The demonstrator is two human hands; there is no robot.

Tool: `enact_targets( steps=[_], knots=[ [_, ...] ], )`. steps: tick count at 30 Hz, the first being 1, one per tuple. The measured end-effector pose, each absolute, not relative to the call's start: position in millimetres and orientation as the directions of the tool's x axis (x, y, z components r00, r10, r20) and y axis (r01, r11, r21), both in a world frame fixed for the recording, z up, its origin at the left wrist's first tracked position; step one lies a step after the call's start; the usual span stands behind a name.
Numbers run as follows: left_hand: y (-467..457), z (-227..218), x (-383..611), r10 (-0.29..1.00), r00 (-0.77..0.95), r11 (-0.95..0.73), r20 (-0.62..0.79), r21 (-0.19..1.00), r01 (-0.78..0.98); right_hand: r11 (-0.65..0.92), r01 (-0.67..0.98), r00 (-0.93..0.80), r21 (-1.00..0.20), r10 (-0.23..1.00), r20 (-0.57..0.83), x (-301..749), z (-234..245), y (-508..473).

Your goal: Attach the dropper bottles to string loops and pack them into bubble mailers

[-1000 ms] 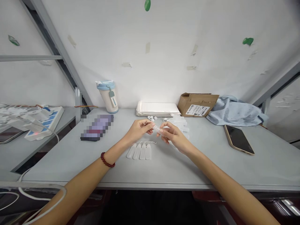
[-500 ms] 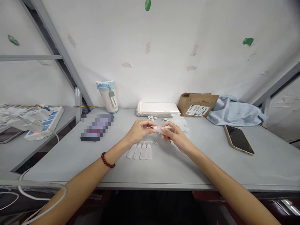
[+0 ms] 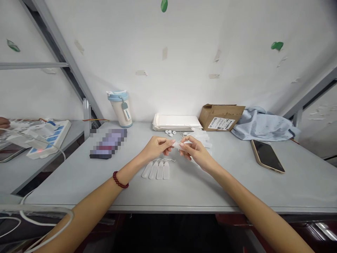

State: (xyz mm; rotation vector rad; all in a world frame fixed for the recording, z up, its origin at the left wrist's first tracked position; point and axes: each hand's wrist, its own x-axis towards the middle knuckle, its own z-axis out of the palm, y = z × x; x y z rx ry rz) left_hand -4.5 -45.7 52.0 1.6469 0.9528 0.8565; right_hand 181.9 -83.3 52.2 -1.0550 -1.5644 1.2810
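Note:
Both hands meet above the middle of the desk on a small translucent white plastic bottle (image 3: 177, 144). My left hand (image 3: 158, 146) pinches its left end, where a small white cap seems to be, mostly covered by the fingertips. The bottle's body is between the thumb and fingers of my right hand (image 3: 193, 149). Nearer the front edge, several flat translucent bottles (image 3: 159, 171) with thin white strings lie side by side. Behind my hands are several loose white caps (image 3: 170, 133). More translucent bottles (image 3: 201, 135) are piled behind my right hand, which partly hides them.
A lidded tumbler (image 3: 119, 109), a white stack (image 3: 176, 122), a cardboard box (image 3: 222, 117) and a blue cloth (image 3: 264, 124) line the wall. One phone (image 3: 268, 156) lies right, a blurred-out item (image 3: 108, 144) left. Another person's hand (image 3: 4, 123) shows by a power strip (image 3: 50, 138).
My left fingers have shifted and curled more closely around the capped end. My right hand keeps its hold. Another person's hand has appeared at the far left edge.

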Motion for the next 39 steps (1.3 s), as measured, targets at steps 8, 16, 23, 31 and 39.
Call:
enact_targets(
  steps=[8,16,23,31,39],
  knots=[
    [-48.3,52.5,-4.4,0.846,0.505,-0.275,0.17,0.951,0.141,0.099,0.125,-0.276,-0.987,0.959,0.061,182.7,53.3,-82.6],
    [-49.9,54.1,-3.6,0.838,0.521,-0.279,0.162,0.948,0.154,0.093,0.127,-0.262,-0.988,0.963,0.057,181.0,53.2,-82.5],
    [-48.6,52.6,-2.6,0.85,0.519,-0.224,0.089,0.953,0.203,0.107,0.133,-0.274,-0.985,0.959,0.067,181.6,52.0,-82.6],
    [-52.9,56.0,-3.3,0.827,0.536,-0.322,0.171,0.925,0.202,0.081,0.138,-0.255,-0.987,0.966,0.044,183.1,50.7,-80.4],
    [-52.1,55.0,-2.2,0.837,0.522,-0.291,0.162,0.941,0.174,0.153,0.261,-0.258,-0.953,0.963,0.084,183.3,47.9,-78.7]
  ],
)
